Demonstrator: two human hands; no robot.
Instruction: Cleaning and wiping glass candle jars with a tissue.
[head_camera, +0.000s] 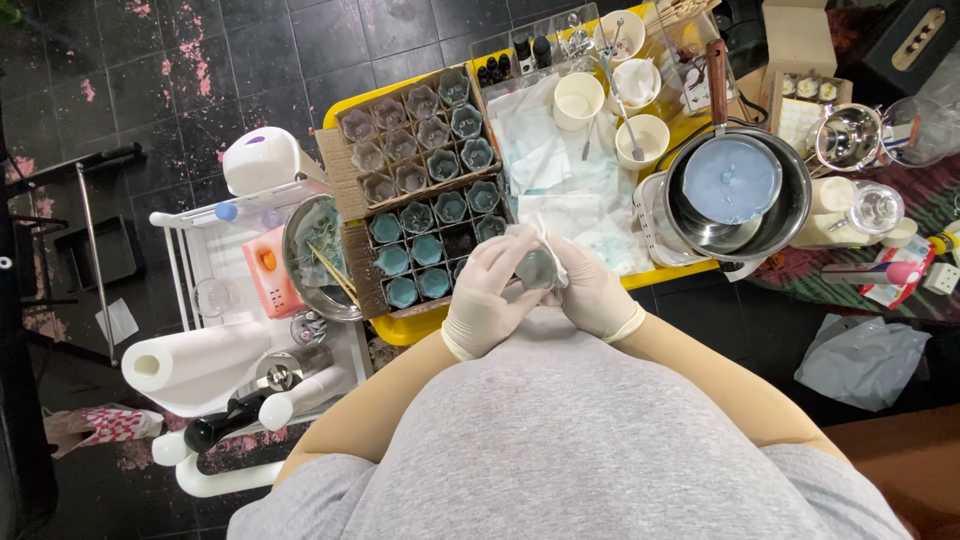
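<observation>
Both gloved hands (540, 285) are gripping a small glass cup (537, 268), wiping it with tissue (548, 245), while half the tray's cups (425, 135) are sitting unfilled.

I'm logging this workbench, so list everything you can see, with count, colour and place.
Small glass jar: one, clear, held in both hands with white tissue.
Cardboard trays: two, brown, on the yellow table, holding many small jars, several teal-filled.
Paper cups: about four, white, far side.
Saucepan: one, steel, pale blue contents, right.
Paper towel roll: one, white, left cart.
Left hand: white glove.
Right hand: white glove.
</observation>
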